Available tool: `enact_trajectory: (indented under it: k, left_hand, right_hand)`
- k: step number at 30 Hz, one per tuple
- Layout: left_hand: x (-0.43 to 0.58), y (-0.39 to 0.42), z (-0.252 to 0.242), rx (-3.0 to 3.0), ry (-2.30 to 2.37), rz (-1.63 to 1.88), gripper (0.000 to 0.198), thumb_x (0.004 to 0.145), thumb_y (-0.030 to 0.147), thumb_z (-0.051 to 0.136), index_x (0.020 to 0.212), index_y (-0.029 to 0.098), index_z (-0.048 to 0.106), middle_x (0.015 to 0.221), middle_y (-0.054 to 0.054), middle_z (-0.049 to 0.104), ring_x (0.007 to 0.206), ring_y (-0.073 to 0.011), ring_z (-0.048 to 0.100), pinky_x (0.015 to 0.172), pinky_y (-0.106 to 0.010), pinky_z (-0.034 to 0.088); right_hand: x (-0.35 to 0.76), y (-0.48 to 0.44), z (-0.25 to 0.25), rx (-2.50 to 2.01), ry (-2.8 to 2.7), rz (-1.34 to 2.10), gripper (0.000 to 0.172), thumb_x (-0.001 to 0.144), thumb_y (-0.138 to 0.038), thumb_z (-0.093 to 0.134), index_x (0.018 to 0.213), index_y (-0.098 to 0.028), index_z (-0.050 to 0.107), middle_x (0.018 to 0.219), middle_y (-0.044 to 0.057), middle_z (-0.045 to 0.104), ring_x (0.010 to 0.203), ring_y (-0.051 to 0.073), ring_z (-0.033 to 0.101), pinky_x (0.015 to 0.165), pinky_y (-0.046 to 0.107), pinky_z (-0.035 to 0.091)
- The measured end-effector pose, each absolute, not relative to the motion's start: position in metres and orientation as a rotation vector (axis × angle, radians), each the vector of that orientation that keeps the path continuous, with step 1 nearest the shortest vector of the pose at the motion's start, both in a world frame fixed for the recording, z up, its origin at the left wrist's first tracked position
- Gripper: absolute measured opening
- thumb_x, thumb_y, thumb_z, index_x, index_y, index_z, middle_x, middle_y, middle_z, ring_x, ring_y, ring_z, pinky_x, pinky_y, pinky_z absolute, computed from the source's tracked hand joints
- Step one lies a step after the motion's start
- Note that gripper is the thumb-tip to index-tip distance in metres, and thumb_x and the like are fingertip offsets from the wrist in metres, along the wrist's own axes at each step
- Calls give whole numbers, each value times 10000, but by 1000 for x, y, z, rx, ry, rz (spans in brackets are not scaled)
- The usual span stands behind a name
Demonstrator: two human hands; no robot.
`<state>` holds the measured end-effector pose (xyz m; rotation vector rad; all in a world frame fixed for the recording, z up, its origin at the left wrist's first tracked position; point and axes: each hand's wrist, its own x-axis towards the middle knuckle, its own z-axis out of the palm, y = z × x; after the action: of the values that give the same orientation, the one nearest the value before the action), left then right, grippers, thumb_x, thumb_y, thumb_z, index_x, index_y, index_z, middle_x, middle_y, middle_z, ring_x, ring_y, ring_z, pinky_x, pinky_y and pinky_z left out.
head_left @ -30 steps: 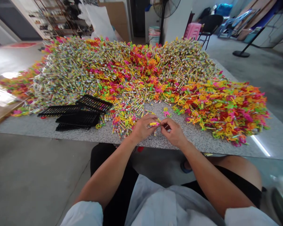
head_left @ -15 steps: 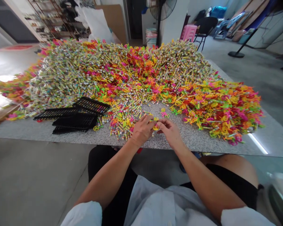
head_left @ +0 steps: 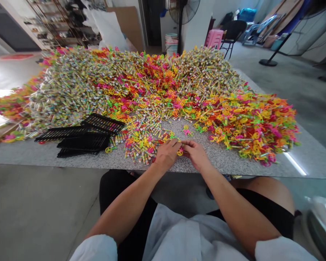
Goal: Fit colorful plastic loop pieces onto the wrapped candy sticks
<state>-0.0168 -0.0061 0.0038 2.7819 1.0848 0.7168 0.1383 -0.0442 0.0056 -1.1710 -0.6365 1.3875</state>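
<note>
1. Spreading over most of the speckled stone table (head_left: 233, 161), a heap of bright tubes and plastic rings (head_left: 152, 83) lies behind and to the right of the stack of black grid trays (head_left: 84, 137).
2. Just right of the trays sits a smaller loose pile of tubes (head_left: 141, 145).
3. Further right of the trays, past that pile, the left hand (head_left: 167, 155) and the right hand (head_left: 197, 155) meet fingertip to fingertip, low over the tabletop.
4. Both hands' fingers are curled closed, pinching a yellow ring piece (head_left: 180, 152) between them. Whether a tube is also in the grip I cannot tell.
5. Judging by the pose, the step in hand is fine work on this single piece — turning or fitting it.
6. The next move calls for a steady pinch and careful fingertip alignment — the piece is tiny and easily dropped among the loose ones right of the trays.
</note>
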Motion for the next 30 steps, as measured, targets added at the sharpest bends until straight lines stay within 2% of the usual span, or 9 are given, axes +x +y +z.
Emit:
enact_trajectory:
  k: [4, 9, 16, 19, 21, 23, 25, 27, 30]
  left_hand:
    - [-14, -6, 2, 2779, 1088, 680, 242, 871, 140, 605, 1097, 221, 635, 1110, -90, 635, 1048, -251, 579, 845, -368, 529]
    - [-9, -9, -1, 2786, 1091, 661, 297, 896, 134, 570, 1172, 234, 622, 1136, -92, 635, 1065, -252, 583, 849, -358, 530]
    - [-3, -10, 0, 2583, 1208, 809, 604, 879, 110, 556, 1456, 249, 442, 1343, -121, 561, 1193, -267, 562, 925, -389, 526]
    - [-13, 2, 2, 2414, 1095, 1014, 568, 910, 104, 490, 1457, 248, 452, 1399, -124, 523, 1314, -253, 498, 1044, -423, 475]
    - [-21, 9, 3, 2286, 927, 1064, 519, 939, 142, 478, 1447, 248, 476, 1419, -125, 518, 1324, -242, 495, 1056, -423, 469]
    - [-27, 12, 6, 2129, 787, 991, 471, 967, 219, 494, 1436, 259, 504, 1351, -117, 580, 1203, -225, 581, 966, -385, 522]
    - [-31, 12, 9, 1942, 729, 865, 421, 983, 309, 510, 1399, 261, 555, 1137, -90, 675, 968, -190, 662, 797, -316, 556]
    - [-31, 11, 12, 1766, 723, 782, 377, 973, 382, 544, 1312, 239, 626, 884, -47, 685, 755, -154, 656, 643, -257, 529]
    - [-28, 10, 14, 1538, 759, 783, 355, 913, 436, 640, 1168, 192, 674, 741, -20, 655, 640, -137, 630, 572, -239, 510]
  right_hand:
    - [138, -45, 4, -1192, -588, 1390, 271, 673, -278, 781, 922, -204, 703, 897, 19, 723, 783, 166, 685, 691, 301, 573]
    - [139, -44, -4, -1207, -530, 1367, 298, 610, -249, 818, 879, -200, 702, 813, 1, 713, 709, 155, 674, 657, 297, 566]
    - [146, -36, -5, -1160, -539, 1363, 295, 590, -268, 836, 852, -195, 720, 788, -7, 703, 644, 129, 635, 608, 269, 533]
    - [156, -34, 1, -1106, -594, 1469, 312, 589, -262, 857, 870, -193, 739, 758, -7, 690, 623, 117, 607, 567, 239, 495]
    - [162, -35, 7, -1074, -654, 1527, 311, 607, -266, 861, 889, -199, 747, 773, -1, 696, 633, 120, 603, 566, 235, 489]
    - [166, -36, 12, -1054, -716, 1580, 302, 630, -277, 860, 904, -210, 752, 791, 2, 703, 651, 128, 610, 577, 242, 495]
    - [168, -38, 15, -1022, -756, 1640, 282, 654, -292, 857, 904, -214, 753, 806, 5, 708, 670, 134, 622, 595, 252, 504]
    - [167, -39, 15, -990, -767, 1680, 275, 672, -304, 857, 907, -210, 751, 809, 4, 708, 674, 132, 627, 613, 260, 507]
    - [164, -38, 11, -985, -796, 1655, 323, 689, -319, 859, 969, -207, 743, 848, 3, 708, 694, 125, 629, 648, 262, 510]
